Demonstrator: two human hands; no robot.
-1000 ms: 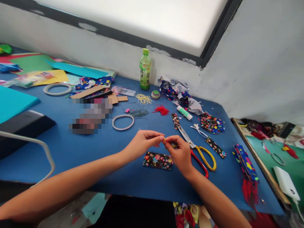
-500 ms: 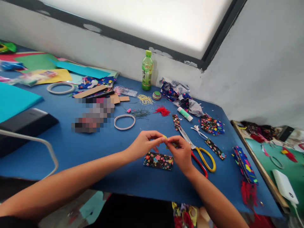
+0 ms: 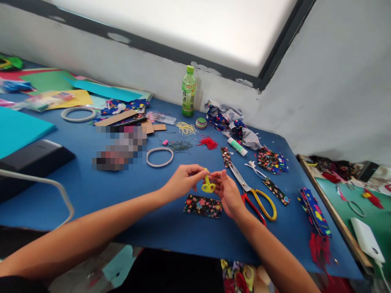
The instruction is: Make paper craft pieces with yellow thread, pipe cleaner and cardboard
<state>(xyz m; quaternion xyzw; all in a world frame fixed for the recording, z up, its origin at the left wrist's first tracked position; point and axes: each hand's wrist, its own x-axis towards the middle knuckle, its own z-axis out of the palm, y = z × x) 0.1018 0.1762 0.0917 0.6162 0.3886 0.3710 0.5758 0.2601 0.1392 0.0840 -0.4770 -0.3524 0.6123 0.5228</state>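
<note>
Yellow looped cord [image 3: 208, 187], top pinched by the left hand [image 3: 182, 182], presumably hanging for visibility beside the right hand [image 3: 231, 196], fingers loosely parted.

The blue table [image 3: 137, 228] bears an upright green bottle [image 3: 188, 95]. Right of the bottle are a striped round thing [image 3: 200, 123], near it, and a light green tube [image 3: 237, 146], farther off. In front lie yellow strands [image 3: 185, 128] and, well apart, a black floral piece [image 3: 202, 206]; scissors [image 3: 245, 185] front-right, a pale ring [image 3: 159, 165] front-left.
</note>
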